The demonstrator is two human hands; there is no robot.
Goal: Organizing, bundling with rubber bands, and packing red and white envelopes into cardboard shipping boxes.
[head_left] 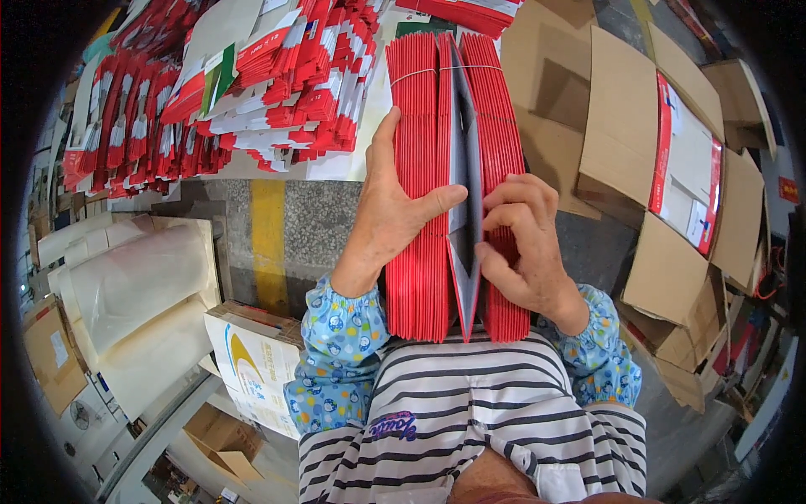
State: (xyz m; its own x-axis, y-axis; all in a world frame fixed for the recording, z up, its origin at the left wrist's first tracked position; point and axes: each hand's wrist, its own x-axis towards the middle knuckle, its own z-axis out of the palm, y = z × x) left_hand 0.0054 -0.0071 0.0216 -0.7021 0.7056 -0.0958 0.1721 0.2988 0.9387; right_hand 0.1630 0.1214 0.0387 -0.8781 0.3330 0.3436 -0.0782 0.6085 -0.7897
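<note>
A thick bundle of folded red cartons (420,134) stands upright against my body, its edges running away from me. A thin pale band (416,73) crosses the far end. Along the middle the bundle is parted, showing a grey-white carton face (464,160) inside the gap. My left hand (396,200) grips the left side, thumb laid over the top edges toward the gap. On the right part of the bundle, my right hand (527,244) has its fingers curled at the gap's edge; the fingertips are partly hidden.
Heaps of red and white flat cartons (277,92) cover the table at far left. An open cardboard box (621,134) with red and white cartons inside stands right. Pale sheets (143,286) and a printed white box (252,361) lie left, by a yellow floor stripe (269,235).
</note>
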